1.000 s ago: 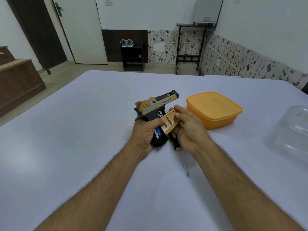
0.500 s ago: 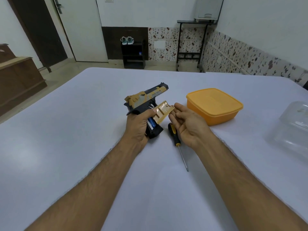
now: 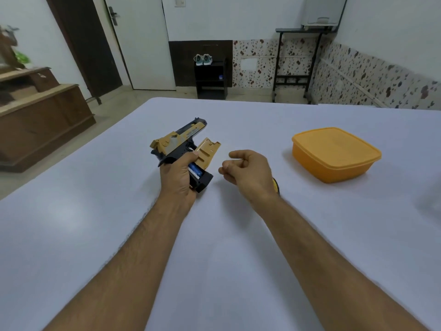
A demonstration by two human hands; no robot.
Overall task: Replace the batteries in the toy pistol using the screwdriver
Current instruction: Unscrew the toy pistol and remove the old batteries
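Toy pistol [image 3: 177,145] held above bench [image 3: 95,223] by left hand [image 3: 177,174] gripping its butt, cover [image 3: 207,152] ajar over blue battery [image 3: 195,170]; right hand [image 3: 248,172] loosely curled, empty; likely light, rigid plastic.

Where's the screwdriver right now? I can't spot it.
Head view: the screwdriver lies on the table, mostly hidden behind the right hand; only its yellow-black handle shows, between that wrist and the orange container.

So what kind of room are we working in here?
Probably a room in a home, not a workshop: a small black rack holding shoes by the far wall, a wooden cabinet on the left, a white-covered table.
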